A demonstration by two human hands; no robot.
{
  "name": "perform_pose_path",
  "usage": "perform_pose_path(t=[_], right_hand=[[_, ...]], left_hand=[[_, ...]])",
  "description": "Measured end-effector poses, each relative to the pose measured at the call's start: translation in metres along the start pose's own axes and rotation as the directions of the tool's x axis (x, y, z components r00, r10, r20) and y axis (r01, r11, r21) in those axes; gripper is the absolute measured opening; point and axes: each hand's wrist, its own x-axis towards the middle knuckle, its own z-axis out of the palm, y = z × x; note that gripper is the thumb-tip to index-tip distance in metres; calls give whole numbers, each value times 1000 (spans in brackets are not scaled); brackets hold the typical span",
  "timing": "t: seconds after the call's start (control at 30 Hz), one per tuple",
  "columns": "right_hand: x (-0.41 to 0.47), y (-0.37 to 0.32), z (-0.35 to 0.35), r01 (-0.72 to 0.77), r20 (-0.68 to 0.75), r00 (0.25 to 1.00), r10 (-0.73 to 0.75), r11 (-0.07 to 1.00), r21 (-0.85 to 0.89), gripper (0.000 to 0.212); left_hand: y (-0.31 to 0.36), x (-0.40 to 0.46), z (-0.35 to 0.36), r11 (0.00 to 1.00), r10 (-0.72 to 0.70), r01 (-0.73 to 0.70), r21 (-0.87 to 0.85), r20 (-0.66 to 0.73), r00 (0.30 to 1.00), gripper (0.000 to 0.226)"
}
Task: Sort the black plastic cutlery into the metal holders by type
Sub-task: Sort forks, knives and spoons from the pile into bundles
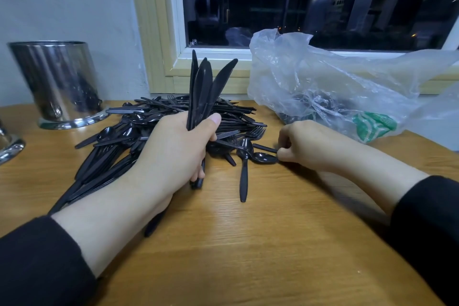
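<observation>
we see the left hand (177, 148) raised just above the wooden table (248, 243), forearm entering from the lower left in a black sleeve (37, 263). its fingers and thumb are curled round a bundle of black knives (203, 87), held upright with the blades pointing up and fanning slightly apart; the handle ends project below the palm, close to the table surface. the thumb lies across the front of the bundle.

we see the right hand (301, 143) resting low on the table, forearm entering from the right edge, knuckles up and fingers curled inward. its fingertips pinch the end of a black handle (264, 148) at the right edge of the cutlery pile (149, 126). we cannot tell which type of utensil this handle belongs to. a spoon (244, 169) lies just beside it, its handle pointing toward the viewer.

the pile of loose forks, spoons and knives lies on the table between the hands and the window frame (161, 32). one metal holder (58, 82) stands at the far left, near the pile; a second holder (7, 144) is cut off by the left edge. a clear plastic bag (323, 82) lies at the far right.
</observation>
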Motion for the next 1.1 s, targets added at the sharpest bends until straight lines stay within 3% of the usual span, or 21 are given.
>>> perform_pose_path(t=[0.27,0.33,0.4,0.5,0.6,0.67,0.77,0.87,0.97,1.03,1.1], right_hand=[[0,6,-1,17,46,999,-24,991,136,14],[2,8,-1,22,-4,1000,-21,989,149,12],[3,10,-2,46,-151,988,-17,980,192,10],[-1,7,-10,221,-374,922,-99,929,297,11],[-14,-6,-17,449,-362,868,-341,849,278,7],[-21,-16,-16,548,-319,825,-466,797,255,1],[-24,-27,-14,624,-369,766,-527,747,230,6],[-24,-28,-14,601,-418,771,-481,766,228,9],[-21,-19,-18,473,-443,833,-331,841,263,22],[-18,-14,-19,418,-442,864,-241,833,363,17],[-18,-14,-19,434,-454,860,-233,802,410,13]], left_hand=[[3,-2,-1,999,19,-20,28,18,1000,38],[5,-3,-1,999,24,-24,23,20,1000,39],[6,-4,-1,1000,30,-31,6,17,999,41],[7,-4,-4,992,113,-110,65,-32,993,43],[9,-1,-9,945,279,-249,211,-125,952,44],[10,0,-11,899,354,-314,304,-85,931,38],[8,0,-8,855,332,-340,391,90,939,28],[5,0,-5,838,251,-311,447,191,949,26],[5,3,-10,873,212,-238,425,106,971,28],[6,6,-14,898,164,-192,395,104,981,30],[7,5,-14,892,111,-183,412,194,975,35]])
